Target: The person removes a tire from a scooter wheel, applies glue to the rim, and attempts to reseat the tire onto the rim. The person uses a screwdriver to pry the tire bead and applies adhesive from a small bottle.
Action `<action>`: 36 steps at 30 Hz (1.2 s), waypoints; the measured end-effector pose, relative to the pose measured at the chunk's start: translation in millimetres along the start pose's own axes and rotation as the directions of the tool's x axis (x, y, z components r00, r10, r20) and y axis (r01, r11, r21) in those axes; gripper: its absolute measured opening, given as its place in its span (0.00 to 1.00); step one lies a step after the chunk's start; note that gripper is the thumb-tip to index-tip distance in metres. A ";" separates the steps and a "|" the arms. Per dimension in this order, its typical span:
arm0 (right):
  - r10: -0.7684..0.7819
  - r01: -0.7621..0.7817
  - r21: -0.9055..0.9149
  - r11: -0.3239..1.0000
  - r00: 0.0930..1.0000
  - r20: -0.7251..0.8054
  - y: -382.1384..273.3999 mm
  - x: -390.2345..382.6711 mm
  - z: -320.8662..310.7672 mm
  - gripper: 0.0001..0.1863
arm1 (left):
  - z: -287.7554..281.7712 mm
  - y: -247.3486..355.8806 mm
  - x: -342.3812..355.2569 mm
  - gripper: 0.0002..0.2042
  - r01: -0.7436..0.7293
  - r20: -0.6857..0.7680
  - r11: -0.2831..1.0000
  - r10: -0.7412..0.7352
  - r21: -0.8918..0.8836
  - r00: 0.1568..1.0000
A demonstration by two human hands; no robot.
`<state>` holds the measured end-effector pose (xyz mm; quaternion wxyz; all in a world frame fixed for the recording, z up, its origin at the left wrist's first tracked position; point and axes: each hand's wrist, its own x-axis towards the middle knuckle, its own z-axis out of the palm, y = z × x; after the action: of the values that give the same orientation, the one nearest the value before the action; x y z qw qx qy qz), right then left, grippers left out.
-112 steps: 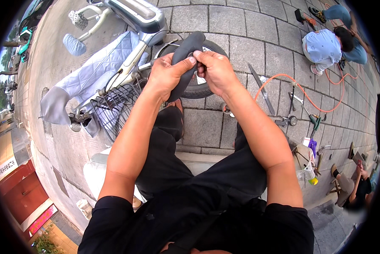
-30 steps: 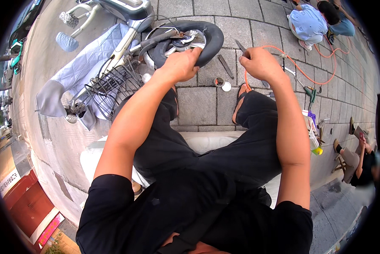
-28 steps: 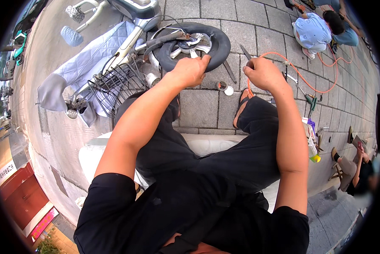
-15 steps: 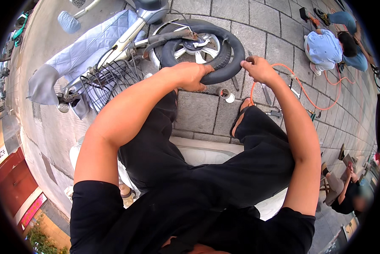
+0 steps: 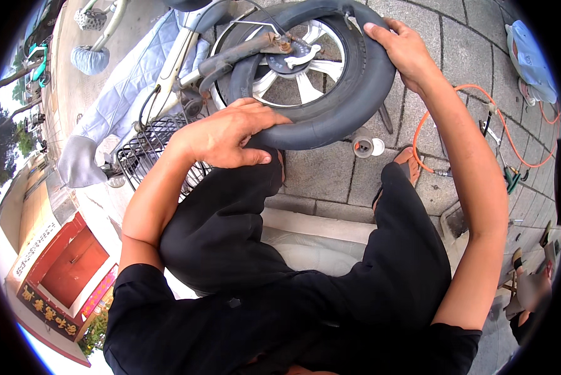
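A scooter-type vehicle lies on its side, its front wheel with silver spokes flat above the paving. A thick black inner tube loops along the outside of the wheel, over the tire's near and right side. My left hand is at the tube's near left part, fingers over it and thumb apart below. At its far right my right hand grips the tube, thumb on top and the other fingers partly hidden behind. A small valve stem shows close to the right hand. The grey fork crosses the wheel's left side.
A black wire basket and a pale blue quilted cover lie left. Near my right foot are a small open tin, its white lid and an orange hose. Tools lie farther right. Another person is at the upper right.
My right hand has moved up and around the tube to its far right side. My left hand has shifted left along the near part. The view has moved closer to the wheel.
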<state>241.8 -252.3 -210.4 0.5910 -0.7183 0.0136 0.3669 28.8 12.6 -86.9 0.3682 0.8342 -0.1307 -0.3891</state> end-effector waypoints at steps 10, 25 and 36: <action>-0.086 0.063 0.292 0.954 0.994 0.065 26.8 57.4 -21.7 0.24 | -38.8 -54.8 -46.6 0.26 -0.064 -0.316 0.785 -0.172 -0.616 0.933; 0.283 -0.314 0.089 0.945 0.925 0.253 73.4 -8.0 7.9 0.60 | -31.3 -27.2 -4.3 0.31 -0.299 -0.481 0.735 -0.042 -0.609 0.876; 0.259 -0.419 0.413 0.808 0.884 0.390 92.9 -18.1 20.2 0.47 | -5.4 15.2 56.0 0.36 -0.062 -0.141 0.998 0.058 -0.023 0.988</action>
<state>176.2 -270.5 -279.2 0.6704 -0.4638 0.1404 0.5618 71.0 -23.5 -104.6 0.3995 0.8500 -0.1243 -0.3201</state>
